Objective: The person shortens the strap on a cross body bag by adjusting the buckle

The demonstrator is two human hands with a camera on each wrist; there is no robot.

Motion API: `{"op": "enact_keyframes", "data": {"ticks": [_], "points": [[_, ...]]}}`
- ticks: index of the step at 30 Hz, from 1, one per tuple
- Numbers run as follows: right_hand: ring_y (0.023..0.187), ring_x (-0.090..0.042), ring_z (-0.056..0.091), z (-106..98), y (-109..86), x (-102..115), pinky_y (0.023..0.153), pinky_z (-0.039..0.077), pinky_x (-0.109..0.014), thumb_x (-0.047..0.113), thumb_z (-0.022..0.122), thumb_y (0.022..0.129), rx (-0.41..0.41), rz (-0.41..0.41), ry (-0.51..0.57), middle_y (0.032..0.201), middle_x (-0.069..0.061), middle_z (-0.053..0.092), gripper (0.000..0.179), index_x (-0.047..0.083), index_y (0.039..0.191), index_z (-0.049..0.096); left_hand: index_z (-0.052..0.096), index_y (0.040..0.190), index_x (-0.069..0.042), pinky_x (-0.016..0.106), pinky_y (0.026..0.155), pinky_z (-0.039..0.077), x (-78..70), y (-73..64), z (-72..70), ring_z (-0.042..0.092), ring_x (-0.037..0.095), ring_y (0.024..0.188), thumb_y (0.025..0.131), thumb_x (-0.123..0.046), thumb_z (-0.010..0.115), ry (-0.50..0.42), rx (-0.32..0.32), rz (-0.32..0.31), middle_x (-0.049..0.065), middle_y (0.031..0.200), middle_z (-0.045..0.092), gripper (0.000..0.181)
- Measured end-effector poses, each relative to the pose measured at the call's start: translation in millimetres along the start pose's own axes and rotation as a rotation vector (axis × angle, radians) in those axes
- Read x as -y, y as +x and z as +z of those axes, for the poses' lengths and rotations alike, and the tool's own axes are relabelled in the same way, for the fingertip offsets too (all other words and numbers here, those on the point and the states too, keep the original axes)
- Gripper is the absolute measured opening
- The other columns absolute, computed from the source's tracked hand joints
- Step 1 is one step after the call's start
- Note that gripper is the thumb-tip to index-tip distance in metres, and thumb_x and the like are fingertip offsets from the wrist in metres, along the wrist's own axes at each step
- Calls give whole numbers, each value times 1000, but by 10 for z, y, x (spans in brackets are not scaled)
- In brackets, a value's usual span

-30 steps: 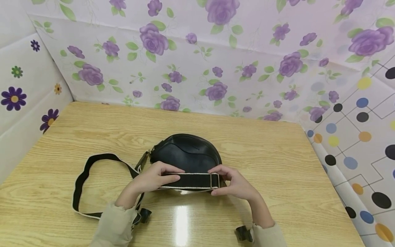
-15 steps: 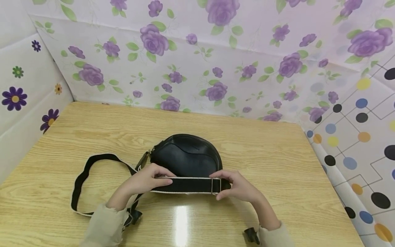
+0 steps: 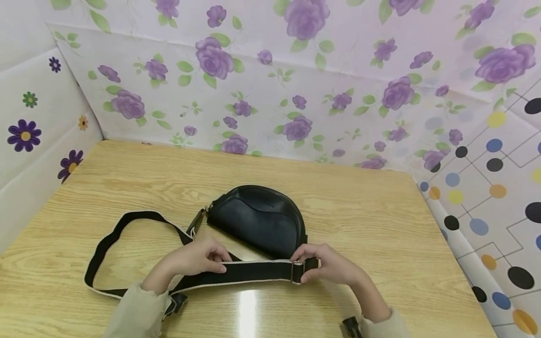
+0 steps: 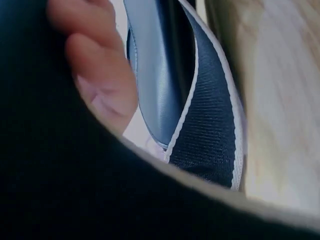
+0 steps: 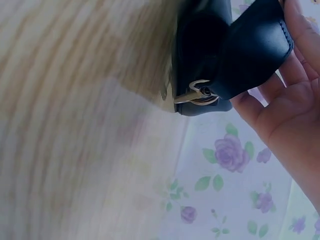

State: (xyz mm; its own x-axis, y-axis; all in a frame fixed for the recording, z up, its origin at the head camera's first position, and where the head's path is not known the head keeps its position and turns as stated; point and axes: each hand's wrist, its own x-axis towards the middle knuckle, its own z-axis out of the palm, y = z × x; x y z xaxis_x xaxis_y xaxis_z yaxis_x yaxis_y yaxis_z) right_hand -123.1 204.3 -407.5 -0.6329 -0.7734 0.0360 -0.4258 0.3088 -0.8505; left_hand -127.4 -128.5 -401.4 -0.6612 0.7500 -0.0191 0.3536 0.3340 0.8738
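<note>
A black half-moon leather bag (image 3: 258,218) lies on the wooden table. In front of it, a black strap (image 3: 258,271) with white edging is stretched between both hands. My left hand (image 3: 192,258) pinches the strap between thumb and fingers; in the left wrist view the strap (image 4: 210,110) bends alongside the bag. At the other end, my right hand (image 3: 334,266) holds the strap by its metal slider buckle (image 3: 297,272), thumb below and fingers above. A black leather strap end (image 5: 260,50) reaches that hand in the right wrist view, with a metal clasp (image 5: 197,95) beside it.
The rest of the strap (image 3: 99,251) forms a wide loop on the table (image 3: 359,211) at left. A floral-print backdrop (image 3: 270,94) rises behind the table's far edge. Patterned side panels (image 3: 477,225) stand to the left and right.
Both hands have drawn the strap toward the near side, away from the bag's front. The left hand has shifted left along with it, and more of the bag shows.
</note>
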Motion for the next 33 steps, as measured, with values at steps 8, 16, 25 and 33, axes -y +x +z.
{"op": "enact_keyframes", "data": {"ticks": [8,16,25,33], "points": [[89,-11,56,40,-14,19,71,48,-29,8,70,75,92,35,33,96,-2,63,26,9,99,60,65,74,-6,20,54,42,-5,-4,62,45,1,57,74,1,68,37,87,-90,-8,63,53,7],[78,-8,58,75,-14,-9,67,50,-28,5,72,73,122,26,63,86,-4,64,16,6,85,61,64,71,-6,19,51,40,-2,-24,98,44,1,53,73,2,68,10,103,-122,-8,60,53,9],[78,-8,59,105,-25,3,68,50,-29,9,72,74,135,17,59,84,-4,65,13,6,84,63,67,76,-5,20,52,40,10,-28,73,44,0,53,76,-8,69,35,109,-119,-9,61,55,3],[78,-8,58,118,-16,37,68,49,-29,12,64,83,37,-18,44,86,-9,64,15,2,93,62,64,96,0,22,53,40,-10,-23,18,43,3,53,83,-18,64,95,56,-108,-8,63,52,23]]}}
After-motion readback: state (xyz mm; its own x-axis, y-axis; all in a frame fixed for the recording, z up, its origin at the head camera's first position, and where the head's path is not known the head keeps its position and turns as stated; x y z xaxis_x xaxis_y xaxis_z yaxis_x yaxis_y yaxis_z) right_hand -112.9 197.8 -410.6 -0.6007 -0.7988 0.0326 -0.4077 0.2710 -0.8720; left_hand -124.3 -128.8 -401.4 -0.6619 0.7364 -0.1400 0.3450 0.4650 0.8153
